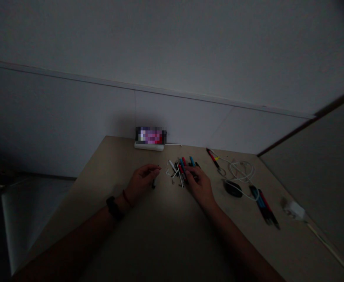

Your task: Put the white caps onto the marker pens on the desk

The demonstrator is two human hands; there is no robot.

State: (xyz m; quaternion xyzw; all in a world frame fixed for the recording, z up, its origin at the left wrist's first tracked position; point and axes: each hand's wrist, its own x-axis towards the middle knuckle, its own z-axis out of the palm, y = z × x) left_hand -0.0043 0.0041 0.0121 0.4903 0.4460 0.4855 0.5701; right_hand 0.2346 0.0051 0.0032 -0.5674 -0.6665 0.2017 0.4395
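Observation:
My left hand (144,179) is above the desk, left of a pile of pen parts (181,167). Its thumb and forefinger are pinched together; a tiny dark and reddish tip shows at them, too small to name. A short dark piece (153,184) with a light part shows just under those fingers; I cannot tell whether they hold it. My right hand (199,183) is at the right side of the pile, fingers curled in and touching the parts. Whatever it grips is hidden. Blue, red and black barrels, thin white refills and small bits make up the pile.
A phone (150,135) with a lit screen leans on a white stand (148,147) by the wall. To the right are a red and black pen (213,158), a coiled white cable (242,172), a black mouse (233,188), several pens (264,205) and a white plug (296,210).

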